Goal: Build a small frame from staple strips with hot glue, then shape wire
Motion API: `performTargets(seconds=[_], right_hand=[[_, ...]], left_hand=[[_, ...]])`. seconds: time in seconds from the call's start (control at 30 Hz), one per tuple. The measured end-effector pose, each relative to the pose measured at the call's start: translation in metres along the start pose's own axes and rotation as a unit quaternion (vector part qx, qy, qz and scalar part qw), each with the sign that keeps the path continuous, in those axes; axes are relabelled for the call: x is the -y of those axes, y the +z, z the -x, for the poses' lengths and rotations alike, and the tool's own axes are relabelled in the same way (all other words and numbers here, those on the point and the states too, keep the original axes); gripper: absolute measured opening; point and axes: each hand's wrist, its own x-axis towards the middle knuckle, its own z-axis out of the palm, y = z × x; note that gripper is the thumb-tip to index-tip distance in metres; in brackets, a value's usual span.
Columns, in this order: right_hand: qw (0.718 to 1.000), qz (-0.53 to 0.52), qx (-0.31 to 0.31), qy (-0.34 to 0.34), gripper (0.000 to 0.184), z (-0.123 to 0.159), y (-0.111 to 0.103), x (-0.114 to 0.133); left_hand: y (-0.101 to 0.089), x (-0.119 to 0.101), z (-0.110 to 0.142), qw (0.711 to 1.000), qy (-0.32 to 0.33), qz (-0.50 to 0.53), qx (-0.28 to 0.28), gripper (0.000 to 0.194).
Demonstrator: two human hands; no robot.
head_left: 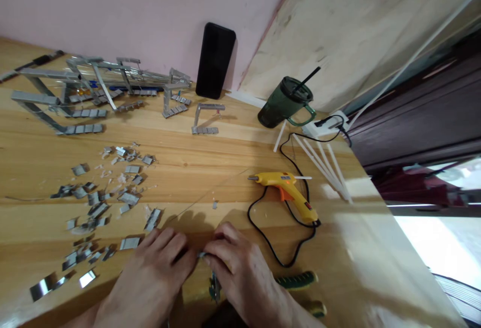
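Note:
My left hand (pixel 154 273) and my right hand (pixel 240 268) meet at the near edge of the wooden table (pixel 210 168). Their fingertips pinch a small metal staple strip (pixel 203 255) between them; both hands are closed on it. Under my right hand lie pliers with green handles (pixel 296 280), the metal jaws showing below my fingers. Many loose staple strips (pixel 97 203) are scattered to the left of my left hand.
A yellow glue gun (pixel 287 190) with a black cord lies right of centre, white glue sticks (pixel 323 165) behind it. Staple-built frames (pixel 78 95) stand at the back left, a black phone (pixel 215 61) leans on the wall, beside a dark green mug (pixel 285 101) and a power strip (pixel 330 122).

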Motion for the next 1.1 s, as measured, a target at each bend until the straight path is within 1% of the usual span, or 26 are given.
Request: performTargets(seconds=[0.07, 0.2, 0.33, 0.37, 0.47, 0.53, 0.67, 0.73, 0.83, 0.97, 1.1], right_hand=[[1.0, 0.001, 0.003, -0.004, 0.018, 0.0, 0.0, 0.0], [1.0, 0.0, 0.002, -0.017, 0.02, 0.001, 0.002, 0.0], [0.999, 0.005, 0.01, -0.033, 0.022, 0.003, 0.004, -0.001], [0.999, 0.007, 0.01, -0.036, 0.023, 0.003, 0.005, -0.001], [0.999, 0.009, 0.01, -0.036, 0.022, 0.004, 0.004, -0.001], [0.999, 0.01, 0.011, -0.031, 0.019, 0.003, 0.004, 0.001], [1.0, 0.018, 0.012, -0.018, 0.015, 0.0, 0.002, 0.002], [1.0, 0.016, 0.012, -0.011, 0.014, 0.001, 0.001, 0.002], [1.0, 0.005, 0.008, -0.007, 0.015, 0.003, -0.001, 0.001], [1.0, -0.003, -0.005, -0.008, 0.017, 0.005, -0.007, 0.002], [1.0, -0.003, -0.009, -0.011, 0.016, 0.004, -0.013, 0.003]], left_hand=[[0.003, 0.0, 0.001, 1.0, -0.001, 0.003, -0.009, 0.026], [0.007, -0.001, 0.001, 0.999, -0.012, 0.01, -0.047, 0.032], [0.004, -0.001, -0.003, 0.999, 0.016, 0.022, -0.021, 0.031], [0.003, -0.001, -0.004, 0.999, 0.015, 0.02, -0.024, 0.032], [0.004, -0.001, -0.004, 0.999, 0.0, 0.01, -0.041, 0.034], [0.006, -0.002, -0.001, 0.999, -0.008, 0.008, -0.033, 0.033], [0.012, -0.002, 0.003, 0.999, -0.029, 0.022, -0.022, 0.027], [0.012, -0.001, 0.004, 0.999, -0.032, 0.023, -0.028, 0.022], [0.007, -0.002, 0.001, 0.998, -0.028, 0.023, -0.042, 0.021], [-0.005, -0.003, -0.004, 0.999, -0.016, 0.028, -0.025, 0.02], [-0.011, -0.003, -0.006, 0.999, -0.021, 0.026, -0.035, 0.021]])
